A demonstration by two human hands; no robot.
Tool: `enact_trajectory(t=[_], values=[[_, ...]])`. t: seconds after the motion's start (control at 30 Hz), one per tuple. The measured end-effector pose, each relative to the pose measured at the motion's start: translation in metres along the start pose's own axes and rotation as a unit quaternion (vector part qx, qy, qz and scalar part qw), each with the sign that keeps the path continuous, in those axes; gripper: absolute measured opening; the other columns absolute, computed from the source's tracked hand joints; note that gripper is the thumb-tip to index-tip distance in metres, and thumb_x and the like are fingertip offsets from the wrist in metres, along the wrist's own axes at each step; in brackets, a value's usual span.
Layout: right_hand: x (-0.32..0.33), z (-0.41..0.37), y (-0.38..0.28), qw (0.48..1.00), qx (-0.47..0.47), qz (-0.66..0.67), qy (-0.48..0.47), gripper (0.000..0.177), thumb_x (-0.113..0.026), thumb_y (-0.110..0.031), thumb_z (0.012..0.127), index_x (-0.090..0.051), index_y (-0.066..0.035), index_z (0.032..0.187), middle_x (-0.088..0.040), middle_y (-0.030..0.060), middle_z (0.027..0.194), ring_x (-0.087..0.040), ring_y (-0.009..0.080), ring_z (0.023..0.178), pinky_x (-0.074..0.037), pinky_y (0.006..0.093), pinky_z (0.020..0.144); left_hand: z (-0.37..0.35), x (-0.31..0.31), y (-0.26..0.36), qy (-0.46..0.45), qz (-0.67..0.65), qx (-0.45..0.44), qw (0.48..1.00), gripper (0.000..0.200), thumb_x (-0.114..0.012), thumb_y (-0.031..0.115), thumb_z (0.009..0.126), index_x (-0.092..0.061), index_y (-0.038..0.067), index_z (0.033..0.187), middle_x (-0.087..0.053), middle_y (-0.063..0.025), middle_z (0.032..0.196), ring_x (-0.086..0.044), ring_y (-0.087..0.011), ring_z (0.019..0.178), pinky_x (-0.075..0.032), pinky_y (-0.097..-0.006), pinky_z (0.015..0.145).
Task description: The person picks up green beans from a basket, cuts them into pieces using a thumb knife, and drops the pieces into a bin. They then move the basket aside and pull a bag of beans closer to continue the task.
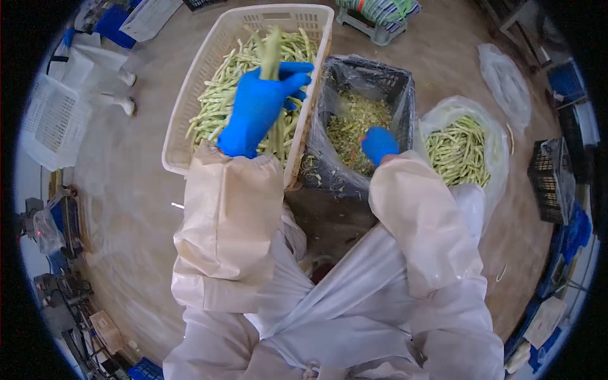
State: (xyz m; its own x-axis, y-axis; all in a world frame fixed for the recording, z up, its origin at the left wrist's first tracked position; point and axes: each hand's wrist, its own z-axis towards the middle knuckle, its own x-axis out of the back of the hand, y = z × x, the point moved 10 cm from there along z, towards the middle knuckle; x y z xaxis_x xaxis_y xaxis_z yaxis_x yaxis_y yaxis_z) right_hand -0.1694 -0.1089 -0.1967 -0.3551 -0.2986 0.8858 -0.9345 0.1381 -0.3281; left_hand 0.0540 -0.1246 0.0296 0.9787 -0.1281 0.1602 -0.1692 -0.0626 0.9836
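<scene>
Gripping slender green beans (272, 56), the left hand (255, 109) (smooth blue glove) curls.

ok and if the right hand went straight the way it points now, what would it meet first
Probably the green scraps in the black crate ahead of the right hand, though its height above them is unclear.

The grip of the right hand (380, 144) is hidden; the striped bundle (387, 10) is cut off.

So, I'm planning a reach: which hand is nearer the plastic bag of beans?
Right. The right hand is over the black crate beside the bag; the left hand grips beans over the white crate, farther off.
</scene>
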Motion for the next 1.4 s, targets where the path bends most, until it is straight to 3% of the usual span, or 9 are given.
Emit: enact_trajectory(t=[0.1,0.2,0.37,0.57,0.77,0.97,1.17,1.27,1.4], values=[[0.082,-0.015,-0.023,0.987,0.068,0.144,0.027,0.026,-0.057,-0.022,0.080,-0.065,-0.001,0.093,-0.066,0.0147,0.082,-0.065,0.0231,0.070,-0.051,0.0360,0.063,-0.002,-0.026,-0.011,-0.024,-0.020,-0.023,0.999,0.027,-0.063,0.016,0.081,-0.065,0.005,0.105,-0.065,-0.0053,0.081,-0.057,-0.0103,0.065,-0.046,-0.0244,0.061],[0.142,-0.066,-0.054,0.927,0.107,0.353,-0.070,0.026,-0.058,-0.025,0.082,-0.067,-0.003,0.091,-0.066,0.0131,0.079,-0.063,0.0178,0.066,-0.049,0.0309,0.058,-0.009,-0.058,-0.010,-0.098,0.052,-0.054,0.992,0.031,-0.064,0.019,0.081,-0.064,0.005,0.109,-0.063,-0.0044,0.078,-0.054,-0.0091,0.065,-0.045,-0.0249,0.061],[0.176,-0.108,-0.080,0.828,0.161,0.515,-0.155,0.029,-0.057,-0.031,0.086,-0.066,-0.004,0.093,-0.065,0.0045,0.077,-0.057,0.0105,0.058,-0.044,0.0229,0.057,-0.030,-0.100,-0.021,-0.192,0.068,0.050,0.978,0.037,-0.068,0.023,0.080,-0.062,0.000,0.109,-0.064,-0.0045,0.085,-0.055,-0.0085,0.072,-0.046,-0.0251,0.067],[0.188,-0.102,-0.066,0.829,0.157,0.527,-0.099,0.032,-0.056,-0.033,0.088,-0.066,-0.004,0.098,-0.065,0.0063,0.084,-0.058,0.0085,0.065,-0.043,0.0225,0.060,-0.015,-0.091,-0.021,-0.116,0.075,0.027,0.990,0.031,-0.071,0.019,0.077,-0.065,0.001,0.102,-0.064,-0.0038,0.081,-0.057,-0.0093,0.071,-0.046,-0.0236,0.062],[0.236,-0.094,-0.031,0.851,0.225,0.419,0.223,0.029,-0.059,-0.023,0.086,-0.064,-0.004,0.107,-0.066,0.0078,0.089,-0.060,0.0152,0.077,-0.046,0.0292,0.069,-0.011,-0.080,-0.023,-0.064,0.058,-0.027,0.996,0.026,-0.072,0.019,0.074,-0.068,0.004,0.095,-0.062,-0.0026,0.069,-0.053,-0.0079,0.061,-0.042,-0.0250,0.055],[0.214,-0.109,-0.061,0.892,0.305,0.258,0.213,0.022,-0.060,-0.017,0.082,-0.065,-0.007,0.101,-0.063,0.0161,0.089,-0.062,0.0282,0.078,-0.048,0.0355,0.069,-0.013,-0.072,-0.012,-0.010,0.172,-0.139,0.975,0.029,-0.073,0.017,0.075,-0.067,0.005,0.101,-0.064,-0.0039,0.078,-0.057,-0.0128,0.068,-0.045,-0.0273,0.065],[0.193,-0.107,-0.066,0.933,0.259,0.121,0.216,0.013,-0.058,-0.012,0.077,-0.062,-0.004,0.087,-0.060,0.0182,0.084,-0.059,0.0366,0.075,-0.047,0.0442,0.064,-0.028,-0.083,0.012,0.030,0.287,-0.231,0.929,0.024,-0.072,0.018,0.074,-0.066,0.004,0.093,-0.062,-0.0108,0.074,-0.061,-0.0227,0.069,-0.045,-0.0311,0.062],[0.187,-0.114,-0.079,0.925,0.285,0.126,0.219,0.012,-0.058,-0.011,0.076,-0.061,-0.003,0.083,-0.059,0.0198,0.082,-0.058,0.0379,0.074,-0.046,0.0454,0.064,-0.028,-0.094,0.006,-0.008,0.319,-0.174,0.932,0.023,-0.072,0.018,0.075,-0.066,0.004,0.093,-0.063,-0.0081,0.075,-0.061,-0.0188,0.067,-0.045,-0.0302,0.061],[0.192,-0.112,-0.068,0.888,0.256,0.306,0.228,0.013,-0.059,-0.010,0.079,-0.061,0.000,0.087,-0.062,0.0152,0.080,-0.061,0.0259,0.070,-0.048,0.0380,0.059,-0.022,-0.094,-0.014,0.002,0.106,-0.133,0.985,0.021,-0.071,0.016,0.077,-0.066,0.002,0.093,-0.063,-0.0037,0.075,-0.059,-0.0118,0.066,-0.045,-0.0272,0.060]])
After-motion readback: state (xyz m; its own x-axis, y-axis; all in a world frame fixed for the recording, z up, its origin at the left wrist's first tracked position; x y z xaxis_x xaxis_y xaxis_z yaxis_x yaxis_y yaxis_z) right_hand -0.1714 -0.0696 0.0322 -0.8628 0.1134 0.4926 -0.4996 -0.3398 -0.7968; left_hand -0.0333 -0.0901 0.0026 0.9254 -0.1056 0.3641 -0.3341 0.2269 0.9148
